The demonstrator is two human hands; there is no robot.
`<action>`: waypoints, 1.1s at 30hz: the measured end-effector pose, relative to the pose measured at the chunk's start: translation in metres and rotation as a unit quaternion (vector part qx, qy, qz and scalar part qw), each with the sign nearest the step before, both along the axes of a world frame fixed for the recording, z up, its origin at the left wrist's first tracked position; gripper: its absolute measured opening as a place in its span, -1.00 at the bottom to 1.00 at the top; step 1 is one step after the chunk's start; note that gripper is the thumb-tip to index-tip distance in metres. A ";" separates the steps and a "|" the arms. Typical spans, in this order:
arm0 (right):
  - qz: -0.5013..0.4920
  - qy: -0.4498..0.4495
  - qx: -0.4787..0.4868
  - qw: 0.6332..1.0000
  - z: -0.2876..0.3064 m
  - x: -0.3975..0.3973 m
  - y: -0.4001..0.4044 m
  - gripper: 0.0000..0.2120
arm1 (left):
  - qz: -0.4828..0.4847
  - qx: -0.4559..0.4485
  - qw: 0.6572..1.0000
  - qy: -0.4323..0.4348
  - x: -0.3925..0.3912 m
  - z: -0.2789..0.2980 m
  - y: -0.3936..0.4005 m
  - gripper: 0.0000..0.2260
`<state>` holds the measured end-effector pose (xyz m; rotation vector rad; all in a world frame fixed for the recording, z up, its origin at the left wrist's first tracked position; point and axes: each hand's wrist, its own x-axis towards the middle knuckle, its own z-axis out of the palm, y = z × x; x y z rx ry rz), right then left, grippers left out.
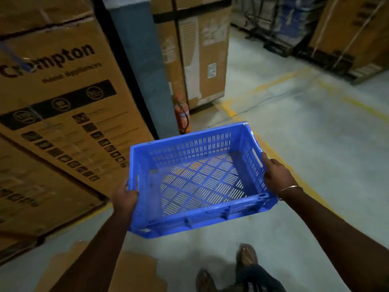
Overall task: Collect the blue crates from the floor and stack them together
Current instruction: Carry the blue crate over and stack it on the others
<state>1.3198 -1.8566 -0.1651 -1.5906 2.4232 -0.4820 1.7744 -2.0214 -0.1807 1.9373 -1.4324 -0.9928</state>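
Both hands hold one blue perforated plastic crate by its short ends, carried in the air in front of the person, above the grey concrete floor. On the person's left, the left hand has its grip curled round the end wall beside a handle slot. The right hand wraps the opposite end just under the rim, a thin metal bangle on its wrist.

Nothing lies inside the crate; the floor shows through its slotted base. It looks stiff, light and easy to carry level, and the moulded handle slots in the short ends seem the surest places to take hold.

Large brown cardboard cartons stand to the left. A red fire extinguisher stands against a grey pillar. No other crate is in view.
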 end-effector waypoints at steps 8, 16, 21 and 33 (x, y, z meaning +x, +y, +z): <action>-0.121 -0.015 -0.009 0.993 -0.009 -0.086 0.099 -0.24 | -0.098 -0.012 0.995 0.017 -0.145 0.006 -0.004 -0.43; -0.242 -0.020 -0.008 0.970 -0.009 -0.197 0.185 -0.28 | -0.202 0.005 0.979 0.004 -0.314 -0.017 -0.007 -0.42; -0.312 -0.024 -0.005 0.950 -0.011 -0.259 0.227 -0.28 | -0.243 -0.002 0.970 0.002 -0.418 -0.009 0.017 -0.46; -0.476 -0.034 0.002 0.879 -0.029 -0.397 0.278 -0.28 | -0.390 0.017 0.920 -0.026 -0.689 -0.010 0.008 -0.71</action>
